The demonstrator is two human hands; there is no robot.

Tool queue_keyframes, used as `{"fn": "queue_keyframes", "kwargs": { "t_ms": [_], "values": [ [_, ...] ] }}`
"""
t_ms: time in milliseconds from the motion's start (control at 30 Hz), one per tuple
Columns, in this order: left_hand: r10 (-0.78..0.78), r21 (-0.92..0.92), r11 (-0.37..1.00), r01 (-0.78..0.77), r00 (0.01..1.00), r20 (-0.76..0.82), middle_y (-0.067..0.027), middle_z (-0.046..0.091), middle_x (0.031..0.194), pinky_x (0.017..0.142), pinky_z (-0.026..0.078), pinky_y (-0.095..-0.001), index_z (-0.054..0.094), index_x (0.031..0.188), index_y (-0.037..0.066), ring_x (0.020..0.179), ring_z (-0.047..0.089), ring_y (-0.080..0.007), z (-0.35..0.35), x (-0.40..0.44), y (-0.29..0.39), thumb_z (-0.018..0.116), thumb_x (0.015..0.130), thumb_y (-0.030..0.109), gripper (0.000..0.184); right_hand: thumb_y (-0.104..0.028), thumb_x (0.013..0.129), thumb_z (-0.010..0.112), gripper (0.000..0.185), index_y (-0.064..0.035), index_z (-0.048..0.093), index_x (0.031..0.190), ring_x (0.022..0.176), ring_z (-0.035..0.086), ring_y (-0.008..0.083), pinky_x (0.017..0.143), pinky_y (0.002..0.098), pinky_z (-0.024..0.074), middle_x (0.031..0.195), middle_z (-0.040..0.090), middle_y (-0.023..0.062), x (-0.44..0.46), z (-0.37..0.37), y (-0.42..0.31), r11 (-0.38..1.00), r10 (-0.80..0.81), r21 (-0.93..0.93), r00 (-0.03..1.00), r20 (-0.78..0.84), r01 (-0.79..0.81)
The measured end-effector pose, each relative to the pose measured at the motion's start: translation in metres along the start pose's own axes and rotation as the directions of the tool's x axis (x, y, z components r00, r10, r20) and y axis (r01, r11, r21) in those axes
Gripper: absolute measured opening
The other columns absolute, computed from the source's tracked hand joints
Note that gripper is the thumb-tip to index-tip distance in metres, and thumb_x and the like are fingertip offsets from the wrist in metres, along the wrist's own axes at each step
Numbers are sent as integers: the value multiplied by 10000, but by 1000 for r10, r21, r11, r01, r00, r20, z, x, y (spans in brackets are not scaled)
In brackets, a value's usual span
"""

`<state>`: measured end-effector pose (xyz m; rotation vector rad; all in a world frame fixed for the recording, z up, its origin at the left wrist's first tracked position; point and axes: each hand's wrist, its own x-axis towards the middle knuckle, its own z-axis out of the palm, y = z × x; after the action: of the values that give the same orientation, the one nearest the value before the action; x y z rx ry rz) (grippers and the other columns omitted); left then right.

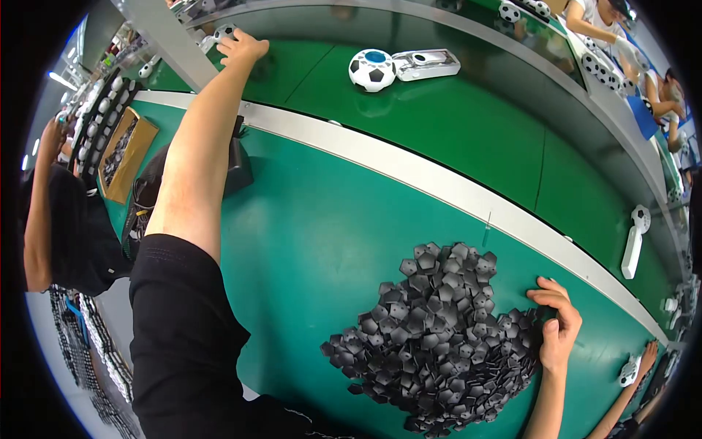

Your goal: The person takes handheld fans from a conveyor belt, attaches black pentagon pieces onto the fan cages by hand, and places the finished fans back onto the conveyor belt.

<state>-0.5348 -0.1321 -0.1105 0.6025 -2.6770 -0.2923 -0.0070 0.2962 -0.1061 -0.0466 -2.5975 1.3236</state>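
Observation:
My left arm stretches up to the far left of the green conveyor belt (pixel 439 124). There my left hand (pixel 243 48) has its fingers apart, right beside a black and white soccer-ball-patterned part (pixel 224 32). My right hand (pixel 559 318) rests at the right edge of a large pile of black pentagon pieces (pixel 439 336) on the green table (pixel 292 241). Its fingers are loosely curled and apart, with nothing visible in them. A ball-shaped part with a blue top (pixel 373 69) lies on the belt, touching a white elongated part (pixel 431 64).
A white-handled ball part (pixel 634 245) lies on the belt at right. A white rail (pixel 409 168) separates belt and table. A cardboard box (pixel 128 155) of dark pieces stands left, near a person in black (pixel 73 227). Another person's hand (pixel 648 355) is at lower right.

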Motion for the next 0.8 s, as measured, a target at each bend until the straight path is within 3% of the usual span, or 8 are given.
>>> {"fn": "queue_keyframes", "kwargs": {
  "t_ms": [133,433,533,800],
  "values": [
    [2,70,998,-3,1000,16,-205,143,1452,1015,238,-515,249,1388,137,1363,79,-347,10,17,4,627,718,435,825,-518,833,521,531,3,627,829,1028,564,316,980,482,336,853,670,133,1,3,-1,999,39,9,998,-49,-38],
    [173,357,917,-175,984,39,-207,148,1459,1030,206,-545,251,1400,180,1364,72,-373,10,38,11,599,738,442,792,-453,868,500,465,-4,608,817,1030,550,305,996,486,309,833,653,137,2,1,0,998,67,-14,997,-31,-67],
    [203,421,886,-192,979,19,-207,157,1459,1030,207,-549,250,1403,197,1362,72,-384,14,52,8,584,747,457,781,-392,847,526,403,-5,619,787,991,576,314,964,487,346,795,664,123,2,2,2,998,63,4,995,-81,-63],
    [75,379,925,-14,987,-145,-225,177,1452,1016,225,-559,232,1411,196,1350,122,-401,25,96,6,547,761,526,795,-354,854,519,370,-9,609,754,960,589,305,950,485,359,768,658,115,1,3,5,998,60,-1,993,-99,-61]
  ]
}}
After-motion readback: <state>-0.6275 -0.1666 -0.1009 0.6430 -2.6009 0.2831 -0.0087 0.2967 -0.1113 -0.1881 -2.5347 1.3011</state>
